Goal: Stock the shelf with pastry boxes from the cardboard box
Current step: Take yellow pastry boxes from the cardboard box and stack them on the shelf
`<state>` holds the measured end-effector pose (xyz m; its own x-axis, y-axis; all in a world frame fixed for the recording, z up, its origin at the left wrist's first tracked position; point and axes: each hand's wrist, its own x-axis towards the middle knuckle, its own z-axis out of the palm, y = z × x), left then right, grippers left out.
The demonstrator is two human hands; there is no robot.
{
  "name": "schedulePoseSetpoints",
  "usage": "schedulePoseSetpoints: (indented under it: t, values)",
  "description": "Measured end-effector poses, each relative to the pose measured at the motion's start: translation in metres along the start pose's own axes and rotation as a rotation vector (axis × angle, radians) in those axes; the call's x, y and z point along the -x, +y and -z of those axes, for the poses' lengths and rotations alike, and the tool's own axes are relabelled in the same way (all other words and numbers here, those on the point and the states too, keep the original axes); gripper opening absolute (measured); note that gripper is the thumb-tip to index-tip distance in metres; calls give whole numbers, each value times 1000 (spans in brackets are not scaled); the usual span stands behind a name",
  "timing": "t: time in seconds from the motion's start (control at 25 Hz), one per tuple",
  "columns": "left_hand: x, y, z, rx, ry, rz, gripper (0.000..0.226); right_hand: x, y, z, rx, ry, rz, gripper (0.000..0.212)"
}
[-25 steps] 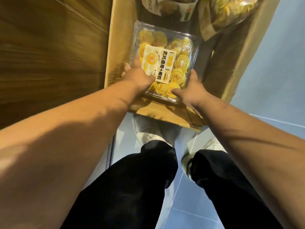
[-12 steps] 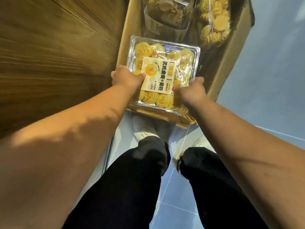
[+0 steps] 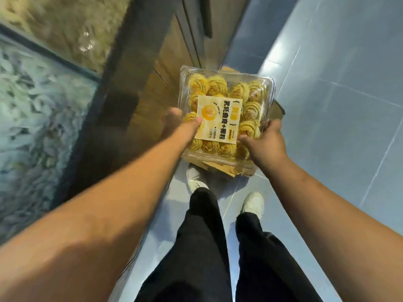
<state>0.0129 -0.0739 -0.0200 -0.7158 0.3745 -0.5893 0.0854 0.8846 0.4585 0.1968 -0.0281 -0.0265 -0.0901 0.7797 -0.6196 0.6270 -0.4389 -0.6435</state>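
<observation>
Pastry box [image 3: 225, 114], clear plastic clamshell, held level in mid-air over the floor [image 3: 340, 88], at about 12 o'clock from the person's feet. Cardboard box [image 3: 220, 167] sits directly beneath it; only flap edges show at 6 o'clock and 3 o'clock of the clamshell.

Left hand [image 3: 177, 123] closed on the near-left corner, thumb on top by the label [image 3: 218, 119]. Right hand [image 3: 265, 141] closed on the near-right corner, thumb on the lid, other digits hidden underneath.

Handling, judged: light load, thin walls that flex, slick film. Contents look like piped cookies in about 4 rows, brittle, so squeezing the lid risks crumbling them. Best hold is the stiff rim and corners, with 2 hands and the base supported from below. Keep it level.

Shelf [image 3: 72, 83] lies at 9 to 11 o'clock, badly blurred; probably glass-fronted with stock behind, not certain. Placement not yet done.
</observation>
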Motion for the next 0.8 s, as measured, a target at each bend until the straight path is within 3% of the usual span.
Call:
schedulePoseSetpoints:
  t: [0.12,0.2,0.56,0.8]
  values:
    - [68,26,55,47,-88,-17,44,57,-37,37,-65,-14,11,67]
    - [103,43,90,39,-19,-87,38,89,-63,60,-103,-16,33,66]
    - [214,40,223,212,231,-262,60,217,-154,103,-77,-118,322,56]
    - [267,5,303,278,386,-361,56,295,-208,93,-31,-153,534,56]
